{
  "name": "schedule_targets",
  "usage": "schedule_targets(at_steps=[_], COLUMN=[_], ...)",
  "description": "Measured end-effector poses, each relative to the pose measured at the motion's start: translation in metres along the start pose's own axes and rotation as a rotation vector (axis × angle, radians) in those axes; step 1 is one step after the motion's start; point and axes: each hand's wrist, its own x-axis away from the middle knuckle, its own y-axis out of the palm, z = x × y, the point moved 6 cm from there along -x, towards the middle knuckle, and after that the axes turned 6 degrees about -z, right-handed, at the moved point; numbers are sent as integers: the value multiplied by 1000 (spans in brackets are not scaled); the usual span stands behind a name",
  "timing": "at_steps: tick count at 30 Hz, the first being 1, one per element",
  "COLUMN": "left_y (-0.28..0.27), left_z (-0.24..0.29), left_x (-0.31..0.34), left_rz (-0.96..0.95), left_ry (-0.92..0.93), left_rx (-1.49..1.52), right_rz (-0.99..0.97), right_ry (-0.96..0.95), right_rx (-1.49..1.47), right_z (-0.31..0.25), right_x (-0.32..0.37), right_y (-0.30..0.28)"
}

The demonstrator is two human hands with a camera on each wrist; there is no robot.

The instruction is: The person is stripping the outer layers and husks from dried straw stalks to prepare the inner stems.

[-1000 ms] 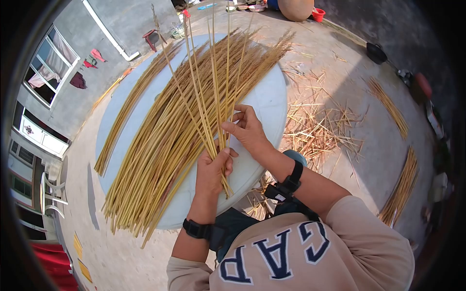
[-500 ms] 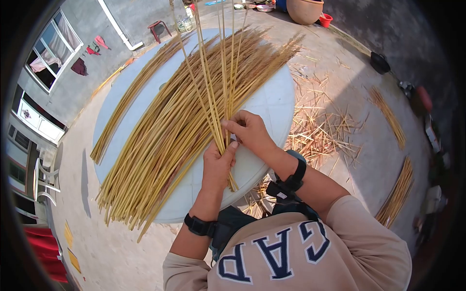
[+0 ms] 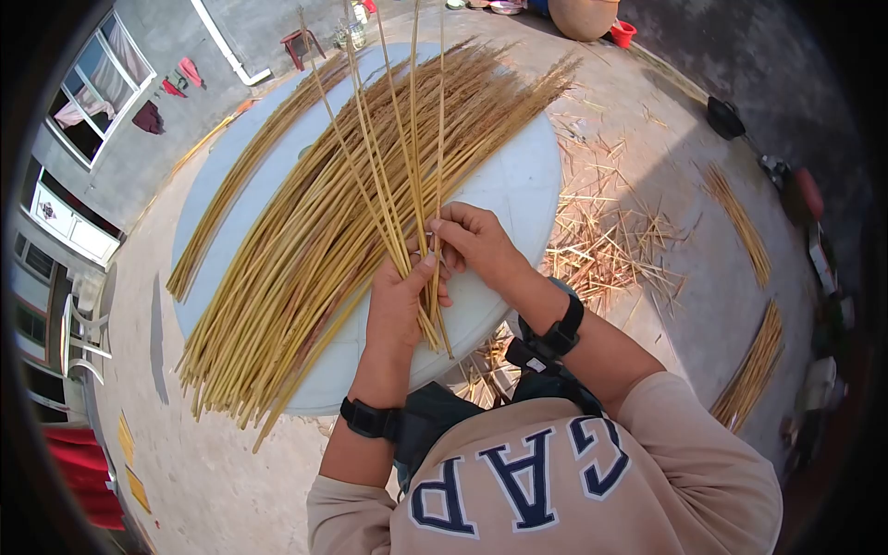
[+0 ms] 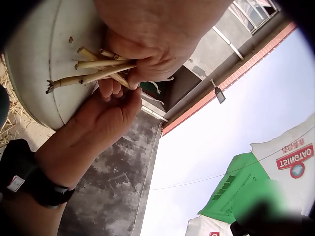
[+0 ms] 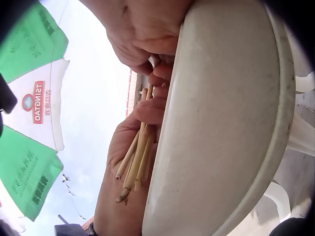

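Note:
In the head view my left hand (image 3: 396, 301) grips a small fan of straw stalks (image 3: 375, 176) near their cut lower ends. Just above it, my right hand (image 3: 483, 242) pinches a stalk at the right side of the fan between thumb and fingertips. The two hands meet closely, and the stalk tips point away from me. Below the left hand the cut ends (image 4: 91, 73) stick out in the left wrist view. Under the hands, a large pile of stalks (image 3: 268, 287) with feathery seed heads lies across the pale round table (image 3: 513, 203).
A thinner bundle (image 3: 236, 199) lies along the table's left side. Broken straw (image 3: 610, 227) litters the floor to the right, where two more bundles lie, one of them nearer me (image 3: 751, 365). A white plastic chair (image 3: 83, 338) stands at left.
My right hand has come in from beside the stalks to pinch one at the fan's right side, nearer the left hand. The left hand keeps its grip; the view has shifted slightly.

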Motion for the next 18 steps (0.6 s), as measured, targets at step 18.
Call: schedule_targets(at_steps=[18], left_y=[3], left_z=[2], left_x=[2], left_rz=[-86], left_ry=[-44], left_rx=[182], right_rz=[-57], right_ry=[-63], right_rx=[-196], right_z=[-4], right_x=[4], right_y=[-2])
